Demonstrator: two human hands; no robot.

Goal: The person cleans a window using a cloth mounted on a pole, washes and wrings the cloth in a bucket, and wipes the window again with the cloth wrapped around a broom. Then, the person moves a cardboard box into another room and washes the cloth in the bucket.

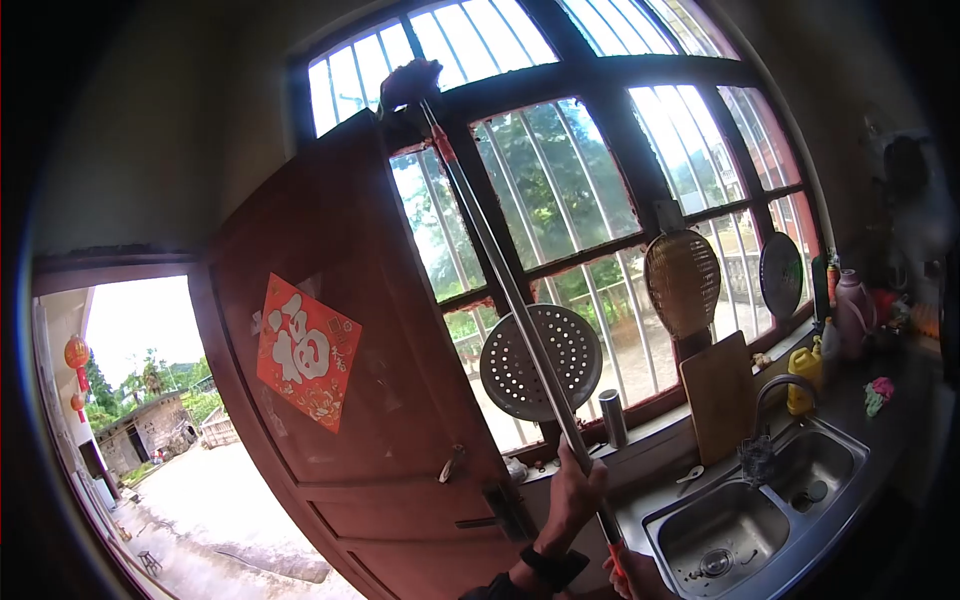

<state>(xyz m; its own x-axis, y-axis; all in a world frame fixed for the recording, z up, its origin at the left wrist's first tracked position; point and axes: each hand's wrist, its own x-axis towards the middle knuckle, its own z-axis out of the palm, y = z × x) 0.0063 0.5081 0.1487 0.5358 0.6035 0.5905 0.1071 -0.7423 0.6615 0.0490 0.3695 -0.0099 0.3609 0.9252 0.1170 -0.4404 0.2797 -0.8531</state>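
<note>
A long-handled duster [497,262] slants up across the window, its metal pole ending in a dark, bunched head [410,86]. That head is at the window frame, just above the top corner of the open door; contact with the frame is hard to judge. My left hand [578,492], a black band at the wrist, is wrapped round the pole's lower part. Below it, at the bottom edge of the view, my right hand [640,578] closes on the red grip [616,558], partly cut off. Behind the pole hangs a round perforated skimmer [540,362].
The brown door [400,400] bears a red paper sign [308,350]. A double sink [725,545] with a curved tap [785,380] lies at right. A cutting board [717,395], woven scoop [682,283], metal cup [613,418] and yellow jug [801,378] stand or hang by the window.
</note>
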